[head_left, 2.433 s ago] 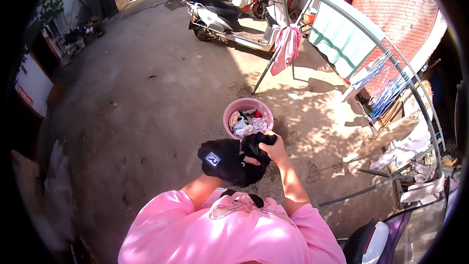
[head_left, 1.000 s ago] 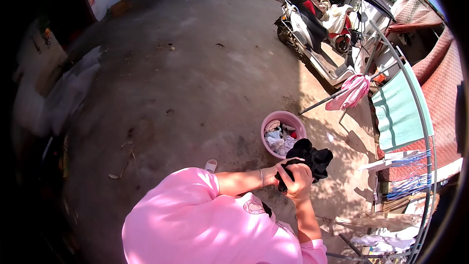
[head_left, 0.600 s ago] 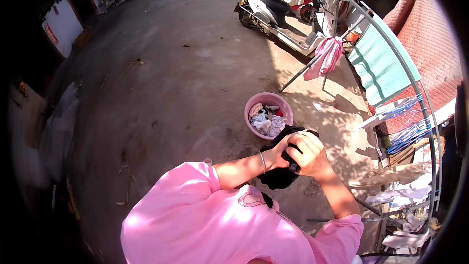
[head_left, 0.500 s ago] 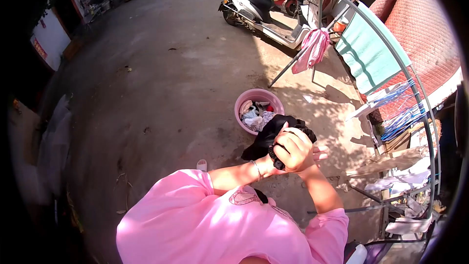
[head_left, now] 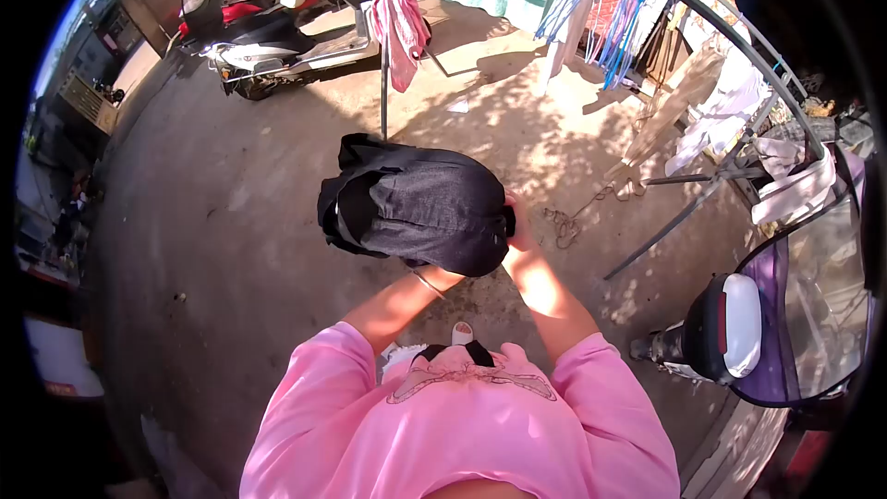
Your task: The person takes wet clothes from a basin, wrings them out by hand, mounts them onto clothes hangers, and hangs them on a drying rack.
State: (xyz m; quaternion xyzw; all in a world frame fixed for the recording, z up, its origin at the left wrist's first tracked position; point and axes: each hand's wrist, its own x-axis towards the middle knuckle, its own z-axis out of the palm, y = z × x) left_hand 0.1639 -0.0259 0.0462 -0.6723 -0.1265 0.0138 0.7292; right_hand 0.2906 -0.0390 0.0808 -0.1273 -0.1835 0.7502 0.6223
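A black garment (head_left: 425, 208) hangs spread out in front of my body, in the middle of the view. My right hand (head_left: 517, 222) grips it at its right edge, with part of the hand showing beside the cloth. Under the garment's lower edge my left forearm, with a bracelet on the wrist, reaches up, and the cloth hides the fingers of that hand. The pink basin is not visible; the garment covers the middle of the ground.
A scooter (head_left: 268, 51) stands at the upper left. A pink cloth (head_left: 400, 35) hangs on a metal frame (head_left: 739, 37) with blue hangers (head_left: 628, 28). White cloths (head_left: 725, 111) hang at right, above a vehicle's black-and-white rear box (head_left: 739, 326).
The black garment was bunched between my hands and is now opened out, hiding the basin. My hands have moved apart. The view has swung to the right.
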